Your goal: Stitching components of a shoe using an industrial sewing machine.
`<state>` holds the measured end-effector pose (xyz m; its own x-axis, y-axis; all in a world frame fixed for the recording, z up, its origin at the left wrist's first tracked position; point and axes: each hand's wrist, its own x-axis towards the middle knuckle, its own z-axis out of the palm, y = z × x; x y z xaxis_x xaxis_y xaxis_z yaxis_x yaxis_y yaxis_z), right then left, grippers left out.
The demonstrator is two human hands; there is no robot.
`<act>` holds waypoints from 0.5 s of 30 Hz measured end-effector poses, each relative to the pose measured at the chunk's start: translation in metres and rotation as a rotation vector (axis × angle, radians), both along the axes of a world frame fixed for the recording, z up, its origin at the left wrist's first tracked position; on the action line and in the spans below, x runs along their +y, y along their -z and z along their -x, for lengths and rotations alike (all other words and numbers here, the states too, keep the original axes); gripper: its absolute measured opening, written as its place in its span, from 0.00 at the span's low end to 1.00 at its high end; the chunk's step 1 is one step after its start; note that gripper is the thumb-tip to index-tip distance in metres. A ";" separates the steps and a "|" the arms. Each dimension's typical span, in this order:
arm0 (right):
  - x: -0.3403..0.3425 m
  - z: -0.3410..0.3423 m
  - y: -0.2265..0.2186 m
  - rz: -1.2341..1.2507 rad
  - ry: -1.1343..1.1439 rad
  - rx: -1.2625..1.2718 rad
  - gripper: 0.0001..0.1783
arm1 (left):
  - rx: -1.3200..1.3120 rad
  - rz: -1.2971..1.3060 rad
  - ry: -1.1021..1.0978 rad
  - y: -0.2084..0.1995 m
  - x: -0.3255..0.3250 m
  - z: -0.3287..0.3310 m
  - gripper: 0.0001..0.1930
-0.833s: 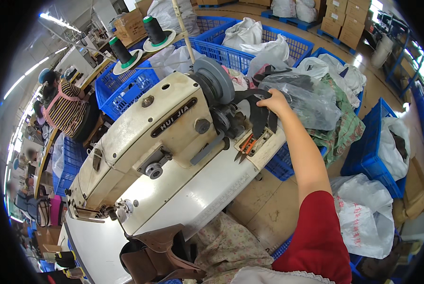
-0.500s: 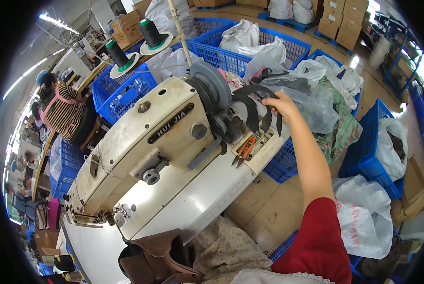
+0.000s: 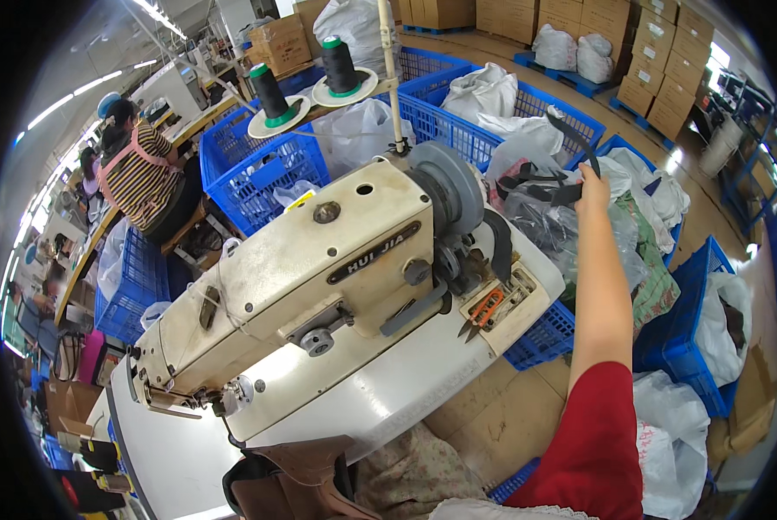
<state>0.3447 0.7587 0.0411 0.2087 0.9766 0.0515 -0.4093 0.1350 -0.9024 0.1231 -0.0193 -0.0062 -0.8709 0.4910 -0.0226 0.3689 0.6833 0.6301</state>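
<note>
My right hand (image 3: pixel 593 191) reaches out past the right end of the table, closed on a black strap (image 3: pixel 574 136) that rises in a curve above the fingers. More black strapping (image 3: pixel 536 184) hangs or lies just left of the hand, over clear plastic bags. Another black strip (image 3: pixel 498 247) stays on the table beside the sewing machine's (image 3: pixel 319 269) handwheel. Orange-handled snips (image 3: pixel 486 308) lie on the parts tray near it. A brown leather-like bag piece (image 3: pixel 297 477) sits at the table's front edge, below the needle end. My left hand is out of sight.
Blue crates (image 3: pixel 267 186) with plastic bags stand behind the machine, and another crate (image 3: pixel 687 321) is at the right. Two black thread cones (image 3: pixel 271 97) sit on a stand behind. At the left, a person in a striped top (image 3: pixel 141 178) sits at a bench.
My right hand has moved away from the table, to the right, carrying black strapping off it. One black strip stays by the handwheel. The whole view has shifted.
</note>
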 end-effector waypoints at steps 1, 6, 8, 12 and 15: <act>-0.020 -0.004 -0.003 -0.036 -0.029 -0.004 0.18 | 0.000 0.000 -0.002 0.000 -0.002 -0.001 0.12; -0.164 -0.037 -0.015 -0.061 -0.320 -0.059 0.15 | 0.009 -0.018 0.018 0.001 -0.006 -0.002 0.12; -0.219 -0.047 -0.013 -0.077 -0.357 -0.042 0.14 | 0.013 -0.037 0.033 0.001 -0.006 -0.001 0.12; -0.297 -0.062 -0.010 -0.126 -0.418 -0.020 0.12 | 0.025 -0.098 0.088 -0.002 -0.005 -0.002 0.13; -0.336 -0.070 -0.012 -0.110 -0.460 -0.060 0.14 | 0.026 -0.154 0.126 -0.009 -0.001 -0.002 0.13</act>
